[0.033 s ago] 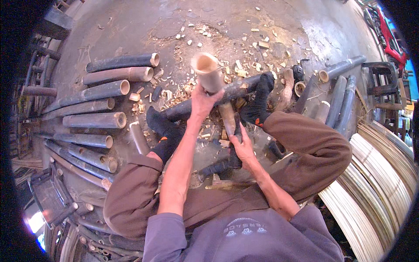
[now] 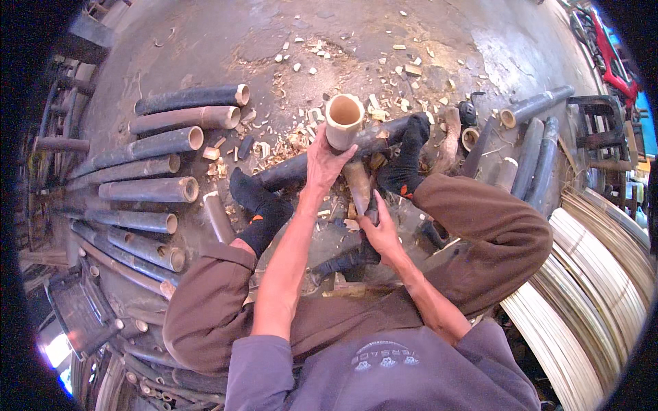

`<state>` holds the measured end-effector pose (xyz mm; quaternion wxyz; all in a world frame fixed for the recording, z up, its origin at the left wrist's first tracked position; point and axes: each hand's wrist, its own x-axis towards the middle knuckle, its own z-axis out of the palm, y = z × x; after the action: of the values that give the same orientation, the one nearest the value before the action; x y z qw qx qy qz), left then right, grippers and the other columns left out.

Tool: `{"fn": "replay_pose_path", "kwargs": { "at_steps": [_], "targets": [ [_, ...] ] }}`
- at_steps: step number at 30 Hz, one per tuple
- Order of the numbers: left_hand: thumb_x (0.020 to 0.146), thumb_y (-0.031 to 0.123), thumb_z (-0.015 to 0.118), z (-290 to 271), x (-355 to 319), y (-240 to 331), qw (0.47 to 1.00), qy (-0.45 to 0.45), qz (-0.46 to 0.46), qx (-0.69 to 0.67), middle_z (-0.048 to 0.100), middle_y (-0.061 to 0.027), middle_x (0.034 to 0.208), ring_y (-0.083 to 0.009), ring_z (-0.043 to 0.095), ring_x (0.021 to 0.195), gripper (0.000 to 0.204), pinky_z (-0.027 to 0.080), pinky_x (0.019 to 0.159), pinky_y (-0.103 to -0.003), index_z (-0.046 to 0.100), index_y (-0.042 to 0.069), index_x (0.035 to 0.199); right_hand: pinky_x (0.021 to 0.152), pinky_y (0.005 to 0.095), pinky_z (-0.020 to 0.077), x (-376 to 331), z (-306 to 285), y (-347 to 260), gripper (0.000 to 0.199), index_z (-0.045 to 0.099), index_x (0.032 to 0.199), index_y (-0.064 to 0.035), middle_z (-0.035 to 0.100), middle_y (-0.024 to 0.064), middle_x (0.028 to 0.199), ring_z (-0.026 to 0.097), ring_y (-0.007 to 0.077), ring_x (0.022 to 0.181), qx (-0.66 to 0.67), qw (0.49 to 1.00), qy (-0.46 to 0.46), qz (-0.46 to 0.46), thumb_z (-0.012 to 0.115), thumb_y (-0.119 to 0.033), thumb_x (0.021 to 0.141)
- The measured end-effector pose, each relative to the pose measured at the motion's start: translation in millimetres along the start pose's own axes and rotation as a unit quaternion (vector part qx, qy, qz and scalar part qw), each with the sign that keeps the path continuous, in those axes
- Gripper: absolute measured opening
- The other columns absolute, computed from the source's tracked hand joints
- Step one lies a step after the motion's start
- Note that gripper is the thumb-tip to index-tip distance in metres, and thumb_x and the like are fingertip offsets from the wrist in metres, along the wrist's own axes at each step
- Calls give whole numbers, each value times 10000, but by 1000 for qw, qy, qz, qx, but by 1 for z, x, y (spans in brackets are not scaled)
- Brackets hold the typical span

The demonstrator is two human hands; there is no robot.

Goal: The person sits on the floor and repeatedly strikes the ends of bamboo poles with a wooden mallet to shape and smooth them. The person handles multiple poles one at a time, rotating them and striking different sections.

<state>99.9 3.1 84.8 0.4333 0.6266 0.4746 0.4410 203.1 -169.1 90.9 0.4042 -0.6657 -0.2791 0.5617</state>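
Observation:
My left hand (image 2: 327, 161) is wrapped round a short bamboo tube (image 2: 343, 137), holding it up with its pale, hollow end facing me. My right hand (image 2: 382, 229) is closed on the dark handle of a tool, seemingly a broad-bladed knife (image 2: 358, 185); its brownish blade points up toward the tube's lower end. Whether blade and tube touch I cannot tell. Below the tube, a long dark bamboo pole (image 2: 291, 171) lies crosswise between my feet in dark socks (image 2: 257, 202).
Several cut bamboo poles (image 2: 164, 142) lie in a row at left, more poles (image 2: 541, 106) at right. Pale chips and shavings (image 2: 295, 142) litter the concrete floor. A stack of split strips (image 2: 582, 274) is at lower right, near a dark stool (image 2: 603, 130).
The bamboo tube in my left hand has shifted right and slightly nearer, and its open end shows more sharply. My right hand has hardly moved with the tool.

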Motion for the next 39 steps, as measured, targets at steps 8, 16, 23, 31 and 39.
{"fn": "replay_pose_path", "kwargs": {
  "at_steps": [8, 16, 23, 31, 39],
  "targets": [
    [702, 184, 777, -28, 55, -23, 986, 139, -82, 40, 633, -223, 1057, -355, 639, 972, 615, 499, 880, -409, 470, -22, 1193, 1092, 406, 330, -28, -25, -73, 861, 292, 1486, -84, 400, 260, 1377, 421, 409, 1267, -302, 944, -129, -40, 647, -164, 706],
    [750, 311, 718, -87, 92, -82, 945, 240, -104, 196, 492, -260, 1249, -379, 410, 1244, 633, 362, 1009, -487, 474, -39, 1217, 1035, 391, 406, 5, -55, -184, 602, 507, 1280, -72, 536, 154, 1292, 509, 336, 1222, -394, 858, -40, -327, 723, -58, 719],
    [905, 301, 630, -53, 101, -68, 949, 198, -160, -187, 618, -140, 1019, -213, 606, 941, 435, 481, 845, -320, 534, -29, 1171, 720, 325, 523, 116, -16, -220, 627, 429, 1360, -119, 612, 85, 988, 617, 205, 835, 230, 942, -2, -243, 576, -521, 902],
    [938, 487, 567, -30, 107, -45, 831, 135, -220, -493, 601, -78, 963, -122, 564, 862, 503, 461, 802, -256, 533, 41, 1166, 393, 229, 380, 228, 68, -164, 580, 562, 978, -90, 578, 20, 662, 497, 94, 460, -12, 977, -206, 47, 462, -656, 905],
    [918, 378, 647, -20, 108, -54, 813, 394, -181, -388, 593, -40, 931, -113, 545, 870, 383, 461, 778, -262, 563, 41, 1081, 613, 273, 468, 257, 104, -149, 539, 579, 1122, -71, 592, 14, 874, 540, 114, 712, -186, 936, -287, 87, 458, -567, 946]
  ]
}}
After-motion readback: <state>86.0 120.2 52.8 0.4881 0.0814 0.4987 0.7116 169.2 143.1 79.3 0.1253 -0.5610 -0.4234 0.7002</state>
